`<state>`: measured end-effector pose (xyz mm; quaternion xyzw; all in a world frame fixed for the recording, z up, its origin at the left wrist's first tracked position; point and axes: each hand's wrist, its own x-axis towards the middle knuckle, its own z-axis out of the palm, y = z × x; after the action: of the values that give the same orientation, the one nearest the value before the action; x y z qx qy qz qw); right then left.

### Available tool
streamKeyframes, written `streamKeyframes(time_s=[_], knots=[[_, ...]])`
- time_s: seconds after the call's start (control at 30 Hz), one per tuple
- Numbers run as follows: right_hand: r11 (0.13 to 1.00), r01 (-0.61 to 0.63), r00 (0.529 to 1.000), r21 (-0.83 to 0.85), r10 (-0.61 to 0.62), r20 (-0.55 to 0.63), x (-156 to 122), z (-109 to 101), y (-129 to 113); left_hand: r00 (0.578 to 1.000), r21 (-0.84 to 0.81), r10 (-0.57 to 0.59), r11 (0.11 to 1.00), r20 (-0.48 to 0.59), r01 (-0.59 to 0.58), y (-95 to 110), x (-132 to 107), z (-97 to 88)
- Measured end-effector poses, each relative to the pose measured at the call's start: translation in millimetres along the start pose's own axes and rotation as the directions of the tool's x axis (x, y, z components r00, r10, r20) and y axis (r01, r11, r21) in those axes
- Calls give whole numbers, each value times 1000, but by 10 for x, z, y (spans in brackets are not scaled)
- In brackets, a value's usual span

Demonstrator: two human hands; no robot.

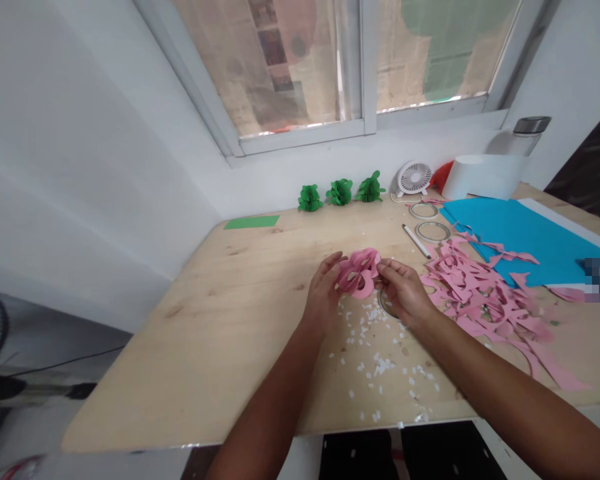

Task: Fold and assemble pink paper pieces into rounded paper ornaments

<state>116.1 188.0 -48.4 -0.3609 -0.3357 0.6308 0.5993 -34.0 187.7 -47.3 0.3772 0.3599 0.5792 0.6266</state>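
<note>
Pale wood bench [205, 320], white bits [384, 365] scattered in front. Pink ornament [365, 259] held above, between hands: left hand [324, 280] part-curled, gripping one side; right hand [403, 287] pinching other. Light pinch at edges probably best (loops look crushable).

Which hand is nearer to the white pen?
Right. In the view, the right hand is just below-left of the white pen; the left hand is farther left, across the pink paper shape.

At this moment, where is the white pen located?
In the head view, the white pen lies on the table right of centre, beyond the right hand, beside the pink paper scraps.
</note>
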Motion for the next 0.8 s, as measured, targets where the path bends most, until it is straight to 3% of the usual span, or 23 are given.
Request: streamKeyframes(time_s=[0.23, 0.47, 0.8], knots=[[1000, 8, 999, -23, -9, -45, -2, -9, 12, 994, 26, -80, 997, 77, 78, 27, -29, 18], [969, 80, 995, -235, -91, -33, 21, -40, 85, 996, 7, -82, 997, 17, 82, 24, -40, 66], [873, 164, 986, -459, -151, 65, -26, -10, 73, 987, 402, 156, 907, -49, -123, -90, -29, 55]])
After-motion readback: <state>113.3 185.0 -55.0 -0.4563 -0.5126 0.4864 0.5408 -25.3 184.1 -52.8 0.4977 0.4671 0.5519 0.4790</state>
